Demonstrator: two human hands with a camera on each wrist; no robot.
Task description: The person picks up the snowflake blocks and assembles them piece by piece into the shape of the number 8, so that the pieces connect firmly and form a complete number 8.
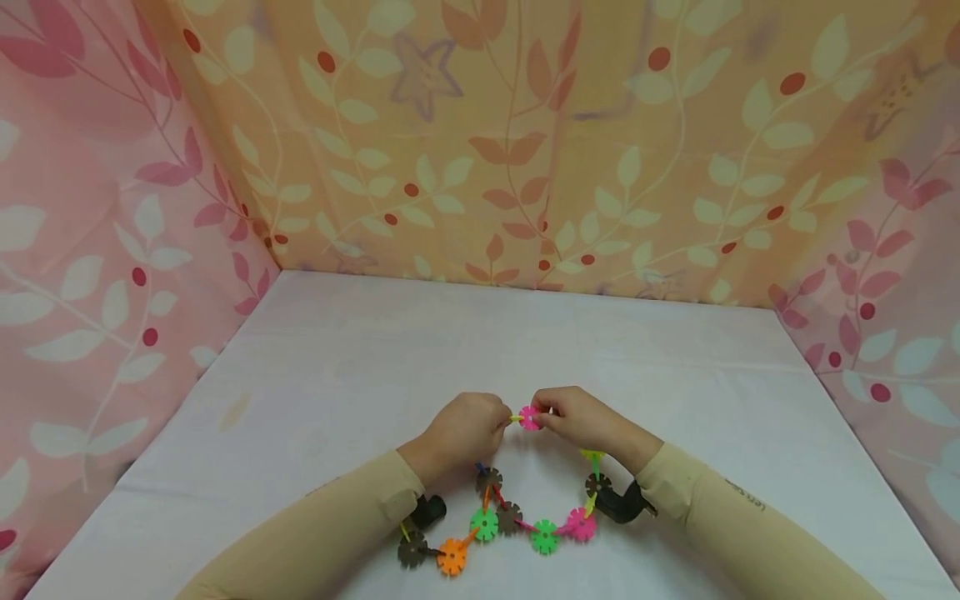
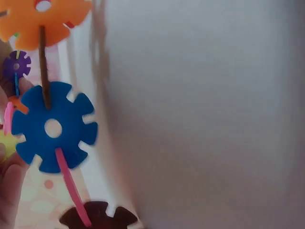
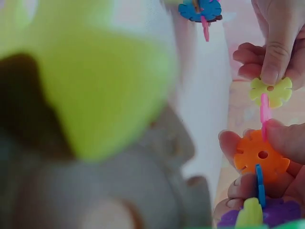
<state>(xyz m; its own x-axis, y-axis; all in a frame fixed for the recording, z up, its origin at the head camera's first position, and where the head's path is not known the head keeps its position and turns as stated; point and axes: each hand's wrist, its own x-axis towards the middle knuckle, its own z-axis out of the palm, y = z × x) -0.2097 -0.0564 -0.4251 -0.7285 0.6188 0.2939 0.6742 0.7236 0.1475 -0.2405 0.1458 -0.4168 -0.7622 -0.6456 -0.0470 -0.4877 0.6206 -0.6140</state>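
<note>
Over the middle of the table, my left hand (image 1: 467, 423) pinches a yellow notched disc (image 3: 284, 95) between thumb and fingers. Slotted into that disc is a pink disc (image 1: 529, 417), pinched by my right hand (image 1: 581, 418). In the right wrist view an orange disc (image 3: 250, 155) joins the pink one and lies against the right fingers, with a blue disc (image 3: 260, 186) and a purple disc (image 3: 283, 213) linked below. The left wrist view shows another blue disc (image 2: 33, 124) hanging between orange and dark brown discs, near the left hand.
The linked chain sags toward me, with green (image 1: 545, 537), orange (image 1: 452, 557) and brown discs (image 1: 412, 550) on the white tabletop (image 1: 360, 333). Black wrist devices (image 1: 622, 505) sit close to the chain. Patterned cloth walls (image 1: 480, 167) stand behind and at both sides.
</note>
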